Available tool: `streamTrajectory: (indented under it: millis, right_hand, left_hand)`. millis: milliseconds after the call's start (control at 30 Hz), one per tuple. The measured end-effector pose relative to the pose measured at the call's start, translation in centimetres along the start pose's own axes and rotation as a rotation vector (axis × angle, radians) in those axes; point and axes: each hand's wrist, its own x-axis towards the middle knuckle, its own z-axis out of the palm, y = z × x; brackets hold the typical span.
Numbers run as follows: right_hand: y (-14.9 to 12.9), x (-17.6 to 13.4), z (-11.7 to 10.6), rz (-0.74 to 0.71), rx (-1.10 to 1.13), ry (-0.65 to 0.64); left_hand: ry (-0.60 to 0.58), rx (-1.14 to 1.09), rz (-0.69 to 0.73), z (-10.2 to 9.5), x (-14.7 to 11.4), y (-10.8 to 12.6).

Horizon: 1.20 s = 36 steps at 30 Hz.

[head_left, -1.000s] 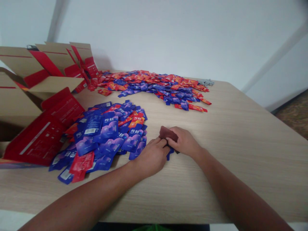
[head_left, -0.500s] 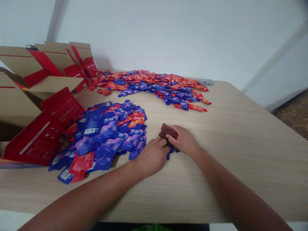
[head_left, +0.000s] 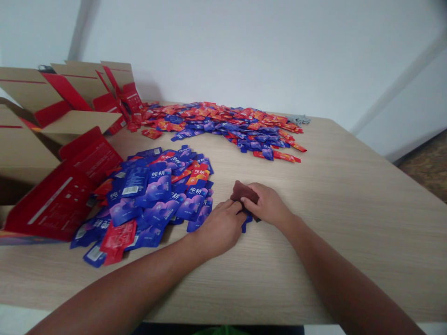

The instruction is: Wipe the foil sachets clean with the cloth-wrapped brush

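Observation:
My right hand [head_left: 268,204] is closed on a flat, dark brown piece [head_left: 240,190] with a notched upper end, the thumb lying across its face. My left hand [head_left: 223,225] meets it from the left, fingers curled together at the brown piece's lower edge. Beneath the fingertips a corner of a blue packet [head_left: 246,224] shows against the table. Most of that packet is hidden, and the left fingers appear closed on it. Left of my left hand lies a heap of blue and red packets [head_left: 157,190] with white lettering.
A long pile of red, orange and blue packets [head_left: 223,122] runs along the table's [head_left: 349,195] back edge. Open red cardboard boxes [head_left: 52,204] with brown insides stand at the left. Some grey crumpled material [head_left: 299,120] lies at the back right, before a white wall [head_left: 244,51].
The brown piece has tipped and dropped very slightly, along with my right hand. My left hand has stayed almost where it was, and the packet heaps are unchanged.

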Motion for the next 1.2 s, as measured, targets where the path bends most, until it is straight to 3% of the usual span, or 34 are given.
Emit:
streamTrajectory:
  millis: [133,633,1200]
  right_hand:
    - [-0.2,-0.1,-0.1,-0.022,0.004,-0.020]
    - [0.8,0.7,0.7,0.163,-0.043,0.110]
    - [0.7,0.9,0.4,0.211,-0.075,0.111]
  left_hand:
    - [0.017,-0.017,0.006,0.2,0.0,-0.1]
    - [-0.034,0.012,0.000,-0.5,0.1,0.2]
    - [-0.026,0.011,0.002,-0.5,0.1,0.3]
